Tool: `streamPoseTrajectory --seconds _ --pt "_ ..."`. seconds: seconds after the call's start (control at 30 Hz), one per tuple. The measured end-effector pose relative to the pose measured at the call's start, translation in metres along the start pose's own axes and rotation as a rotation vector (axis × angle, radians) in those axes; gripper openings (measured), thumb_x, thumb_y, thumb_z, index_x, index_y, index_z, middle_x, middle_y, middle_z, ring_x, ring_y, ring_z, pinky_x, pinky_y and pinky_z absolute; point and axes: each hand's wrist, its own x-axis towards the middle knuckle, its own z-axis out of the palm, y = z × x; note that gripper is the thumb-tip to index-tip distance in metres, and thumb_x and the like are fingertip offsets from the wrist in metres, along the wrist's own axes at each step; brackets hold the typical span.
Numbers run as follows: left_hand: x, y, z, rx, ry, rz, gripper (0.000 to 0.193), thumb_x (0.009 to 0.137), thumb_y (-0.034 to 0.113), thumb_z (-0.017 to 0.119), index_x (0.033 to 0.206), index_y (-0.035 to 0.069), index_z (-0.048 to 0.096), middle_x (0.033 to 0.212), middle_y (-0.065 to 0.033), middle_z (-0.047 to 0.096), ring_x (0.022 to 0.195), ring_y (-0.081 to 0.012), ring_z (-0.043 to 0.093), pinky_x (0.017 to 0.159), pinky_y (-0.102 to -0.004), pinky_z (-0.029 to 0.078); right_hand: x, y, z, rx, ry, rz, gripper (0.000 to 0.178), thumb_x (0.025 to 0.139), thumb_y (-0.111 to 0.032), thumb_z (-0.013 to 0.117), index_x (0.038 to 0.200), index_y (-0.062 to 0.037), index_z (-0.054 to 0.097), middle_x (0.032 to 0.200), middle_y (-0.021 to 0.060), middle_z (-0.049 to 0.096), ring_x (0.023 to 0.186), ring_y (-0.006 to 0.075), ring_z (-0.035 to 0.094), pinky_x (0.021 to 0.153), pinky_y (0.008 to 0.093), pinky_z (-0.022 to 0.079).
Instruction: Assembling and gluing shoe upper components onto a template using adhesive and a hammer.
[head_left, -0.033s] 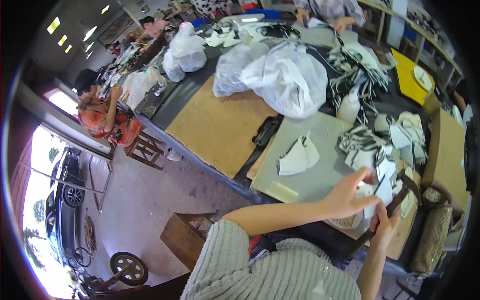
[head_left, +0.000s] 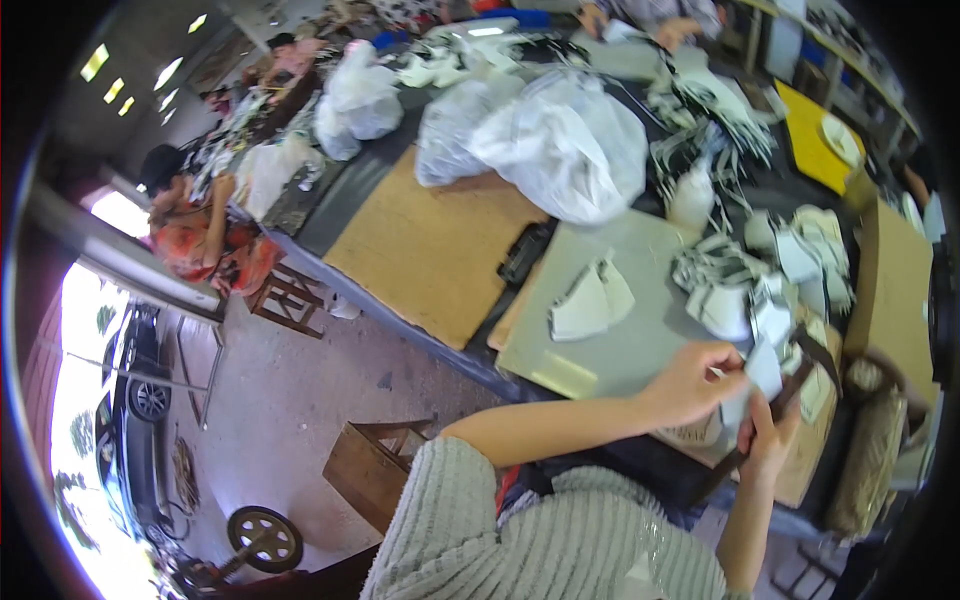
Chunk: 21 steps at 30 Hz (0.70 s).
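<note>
My right hand (head_left: 768,440) grips a small white cut piece (head_left: 763,372), which looks like sheet leather or fabric, between thumb and fingers. A dark brown strip (head_left: 792,392) runs past that hand, and whether the hand also holds it I cannot tell. Just left of the piece, my left hand (head_left: 700,378) is closed in a pinch; what is in its fingertips, if anything, is too small to make out. Behind the hands lie stacked white pieces with dark edges (head_left: 722,305). Further left, more white pieces (head_left: 592,302) rest on a grey board (head_left: 545,350).
White plastic bags (head_left: 560,150) and a white bottle (head_left: 692,198) stand beyond the board. To the right are a cardboard box (head_left: 888,290) and a brown wrapped roll (head_left: 866,470). One person (head_left: 195,225) sits at far left; another person's hands (head_left: 675,32) work across the table.
My left hand has drawn slightly back to the left from the white piece, its fingers now more curled. My right hand keeps its hold. The whole view has shifted slightly.
</note>
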Motion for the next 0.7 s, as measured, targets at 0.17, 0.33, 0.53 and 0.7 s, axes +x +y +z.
streamPoseTrajectory --seconds 0.17,0.33,0.53,0.7 --pt "-0.021 0.031 -0.074 -0.067 0.389 0.124 0.004 0.096 0.004 0.057 0.095 0.003 0.061 0.083 -0.0002 0.062 0.076 -0.0062 0.056 0.068 -0.0218 0.047 0.007 -0.009 0.012 0.046 -0.181 -0.109 0.014 0.1 -0.015 0.05 0.1 -0.0007 0.048 0.084 0.0155 0.068 0.039 0.0037 0.037 0.033 0.0196 0.026" --pt "-0.04 0.01 -0.157 0.421 0.245 -0.194 0.009 0.091 0.006 0.062 0.097 -0.001 0.062 0.089 -0.0054 0.066 0.075 -0.0124 0.061 0.068 -0.0268 0.049 0.004 -0.005 -0.031 0.017 -0.048 -0.093 0.016 0.101 -0.017 0.048 0.099 -0.001 0.049 0.081 0.0136 0.066 0.041 0.0039 0.039 0.035 0.0193 0.028" --pt "-0.014 0.015 -0.084 0.943 0.543 0.343 0.017 0.083 0.007 0.069 0.097 0.001 0.063 0.092 -0.0152 0.063 0.084 -0.0312 0.06 0.075 -0.0373 0.048 -0.002 -0.007 -0.07 0.207 0.218 -0.002 0.019 0.102 -0.022 0.049 0.1 -0.0032 0.051 0.075 0.0105 0.062 0.043 0.0062 0.042 0.036 0.0202 0.032" --pt "0.047 0.019 0.023 0.806 -0.17 0.454 0.034 0.083 0.015 0.072 0.112 0.002 0.061 0.104 -0.0166 0.064 0.098 -0.031 0.064 0.085 -0.0357 0.05 -0.012 -0.015 -0.093 0.298 0.406 -0.136 0.016 0.103 -0.018 0.046 0.101 -0.0026 0.048 0.078 0.0107 0.06 0.048 0.0072 0.044 0.037 0.0196 0.034"
